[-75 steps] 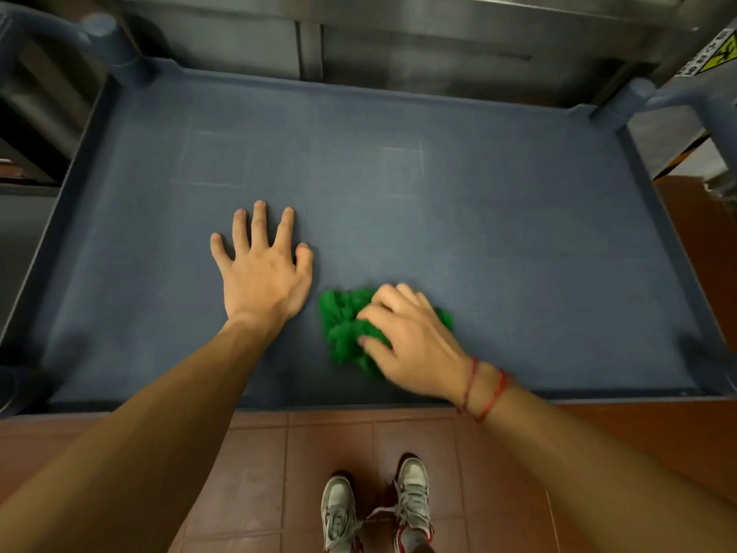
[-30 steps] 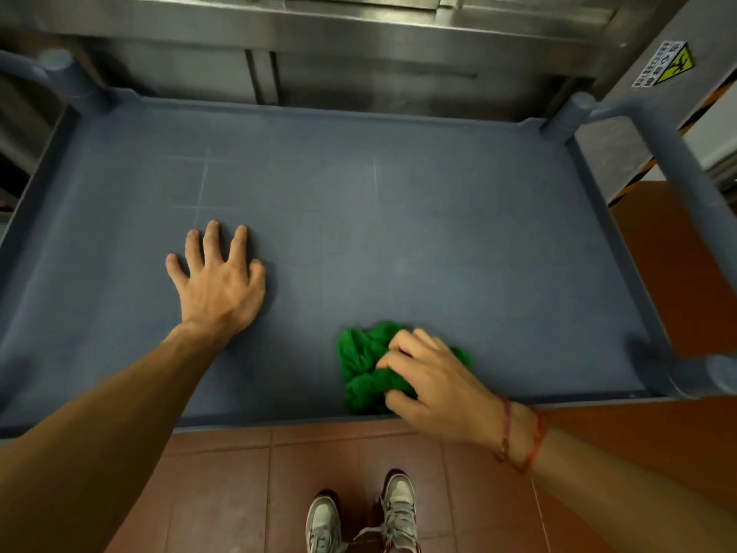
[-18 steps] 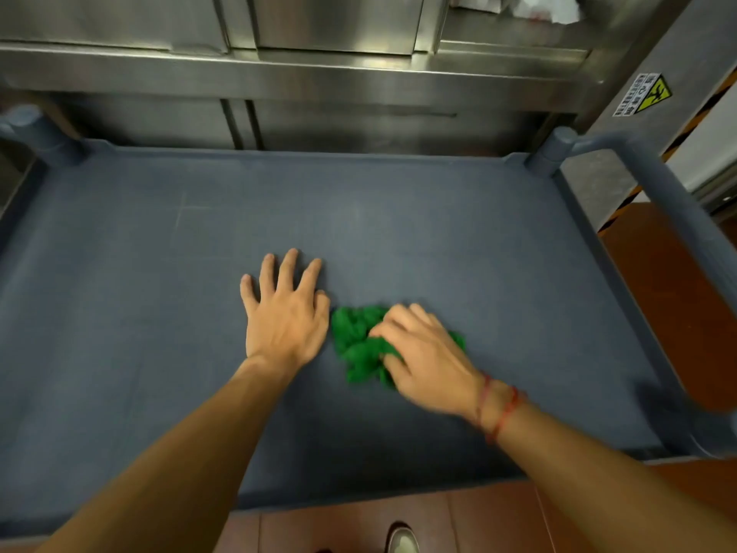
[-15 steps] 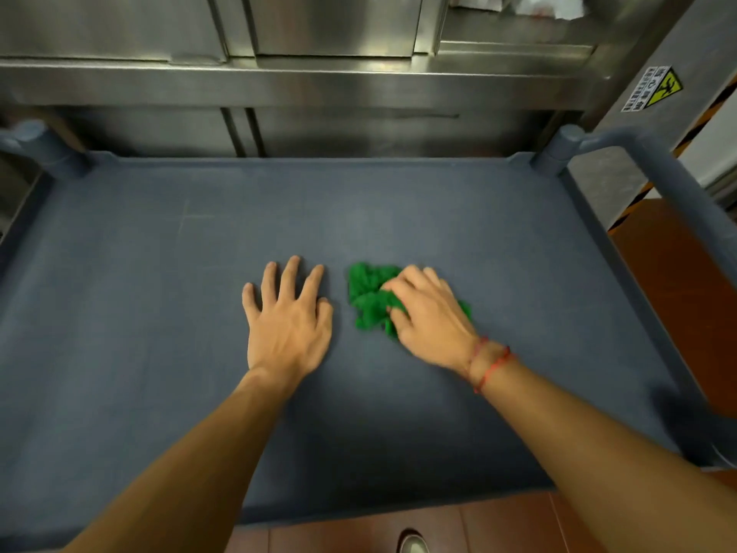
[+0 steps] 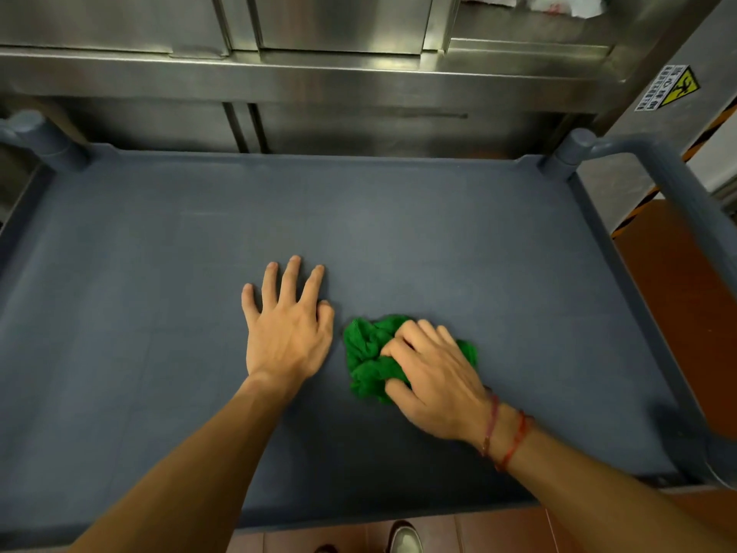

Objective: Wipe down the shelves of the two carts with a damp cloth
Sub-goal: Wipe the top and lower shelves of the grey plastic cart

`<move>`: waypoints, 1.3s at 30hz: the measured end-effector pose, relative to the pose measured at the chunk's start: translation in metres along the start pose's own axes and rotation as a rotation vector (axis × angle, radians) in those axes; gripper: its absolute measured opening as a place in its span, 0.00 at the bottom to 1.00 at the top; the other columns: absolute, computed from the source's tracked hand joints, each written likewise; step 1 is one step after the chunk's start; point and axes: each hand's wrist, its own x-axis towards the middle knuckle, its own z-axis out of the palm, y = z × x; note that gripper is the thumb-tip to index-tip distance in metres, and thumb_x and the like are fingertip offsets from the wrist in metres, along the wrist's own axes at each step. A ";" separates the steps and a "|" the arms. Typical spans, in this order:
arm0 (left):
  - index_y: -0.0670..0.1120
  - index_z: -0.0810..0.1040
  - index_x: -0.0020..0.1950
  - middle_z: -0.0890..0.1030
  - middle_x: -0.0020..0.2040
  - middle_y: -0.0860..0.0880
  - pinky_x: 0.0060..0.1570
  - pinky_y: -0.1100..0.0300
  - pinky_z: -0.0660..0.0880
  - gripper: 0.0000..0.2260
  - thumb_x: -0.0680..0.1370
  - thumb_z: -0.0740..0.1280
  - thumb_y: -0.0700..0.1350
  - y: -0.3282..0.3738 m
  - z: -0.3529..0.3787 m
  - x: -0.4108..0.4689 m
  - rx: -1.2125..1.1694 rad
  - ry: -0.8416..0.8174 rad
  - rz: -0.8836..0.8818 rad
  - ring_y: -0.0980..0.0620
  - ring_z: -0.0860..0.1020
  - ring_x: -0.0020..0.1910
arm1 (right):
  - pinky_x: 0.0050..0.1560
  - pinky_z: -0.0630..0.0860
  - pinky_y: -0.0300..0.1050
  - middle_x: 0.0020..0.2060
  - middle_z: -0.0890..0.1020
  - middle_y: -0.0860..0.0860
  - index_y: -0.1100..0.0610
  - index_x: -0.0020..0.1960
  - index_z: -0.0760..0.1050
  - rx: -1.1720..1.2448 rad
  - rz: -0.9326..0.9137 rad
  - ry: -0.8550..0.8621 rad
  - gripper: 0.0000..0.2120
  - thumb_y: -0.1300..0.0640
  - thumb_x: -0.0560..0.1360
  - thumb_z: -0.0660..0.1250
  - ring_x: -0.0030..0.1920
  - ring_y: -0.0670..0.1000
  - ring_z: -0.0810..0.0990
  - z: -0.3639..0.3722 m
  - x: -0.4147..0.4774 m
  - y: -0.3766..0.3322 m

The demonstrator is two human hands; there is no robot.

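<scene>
The right hand (image 5: 434,377), fingers curled round the crumpled green cloth (image 5: 369,357), has drawn it back toward the near edge of the grey-blue plastic cart shelf (image 5: 159,233), mid-width, while the left hand (image 5: 285,333) stays flat and open just beside it: 1 wiping stroke in progress, the far corners judged outstanding.

crumpled green cloth (image 5: 369,355) bunched on the grey-blue cart shelf (image 5: 438,241), near its front middle

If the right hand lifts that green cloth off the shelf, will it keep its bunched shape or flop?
Likely flops: the green cloth is crumpled in soft folds under the right hand. Probably light, since one hand alone bunches it. Pushed, it should drag, not roll, across the flat cart shelf.
</scene>
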 end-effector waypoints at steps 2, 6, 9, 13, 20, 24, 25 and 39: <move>0.52 0.64 0.77 0.63 0.78 0.45 0.72 0.34 0.54 0.26 0.79 0.47 0.55 0.000 0.001 0.001 0.000 0.002 -0.002 0.40 0.57 0.77 | 0.45 0.68 0.54 0.45 0.74 0.53 0.54 0.48 0.75 -0.034 -0.035 0.013 0.12 0.49 0.71 0.60 0.45 0.57 0.72 0.001 0.016 0.008; 0.52 0.64 0.77 0.62 0.78 0.46 0.72 0.35 0.53 0.26 0.79 0.48 0.55 -0.001 0.004 0.001 -0.008 0.006 -0.014 0.40 0.57 0.78 | 0.48 0.68 0.55 0.47 0.76 0.56 0.56 0.50 0.76 -0.085 -0.029 0.048 0.14 0.50 0.72 0.58 0.48 0.60 0.73 0.003 0.070 0.029; 0.53 0.63 0.77 0.61 0.79 0.46 0.73 0.35 0.52 0.26 0.79 0.47 0.55 -0.002 0.006 0.001 -0.009 0.004 -0.012 0.41 0.55 0.78 | 0.48 0.70 0.56 0.49 0.77 0.58 0.58 0.53 0.77 -0.104 0.033 0.118 0.18 0.49 0.72 0.56 0.50 0.62 0.75 0.005 0.128 0.050; 0.54 0.60 0.78 0.58 0.80 0.47 0.75 0.37 0.51 0.26 0.80 0.46 0.56 -0.003 0.006 0.002 -0.008 -0.006 -0.023 0.43 0.52 0.79 | 0.57 0.66 0.56 0.58 0.75 0.58 0.57 0.64 0.75 -0.098 0.196 0.156 0.17 0.52 0.78 0.62 0.61 0.62 0.71 0.003 0.187 0.071; 0.55 0.61 0.78 0.59 0.80 0.48 0.75 0.37 0.51 0.27 0.79 0.47 0.57 -0.002 0.005 0.002 -0.009 -0.011 -0.032 0.43 0.53 0.79 | 0.55 0.68 0.56 0.56 0.76 0.55 0.54 0.58 0.76 -0.075 0.239 0.151 0.15 0.50 0.75 0.62 0.57 0.60 0.72 0.009 0.147 0.041; 0.53 0.64 0.77 0.62 0.79 0.46 0.73 0.35 0.55 0.26 0.79 0.50 0.56 -0.001 0.004 0.001 0.008 -0.001 -0.023 0.42 0.57 0.78 | 0.46 0.68 0.54 0.49 0.76 0.52 0.53 0.53 0.77 -0.053 0.117 0.128 0.16 0.49 0.70 0.58 0.48 0.56 0.72 0.010 0.099 0.020; 0.52 0.65 0.77 0.62 0.79 0.46 0.73 0.35 0.55 0.26 0.79 0.50 0.56 -0.001 0.004 0.001 0.011 -0.001 -0.018 0.42 0.58 0.78 | 0.45 0.68 0.53 0.48 0.76 0.51 0.53 0.53 0.77 -0.036 0.097 0.114 0.16 0.50 0.70 0.58 0.47 0.56 0.72 0.011 0.096 0.020; 0.54 0.64 0.77 0.62 0.79 0.47 0.73 0.36 0.57 0.26 0.79 0.52 0.56 -0.001 0.007 0.006 0.022 0.006 -0.038 0.42 0.58 0.78 | 0.58 0.65 0.54 0.61 0.75 0.53 0.49 0.65 0.77 -0.047 0.228 0.250 0.19 0.58 0.75 0.65 0.62 0.61 0.70 -0.008 0.260 0.104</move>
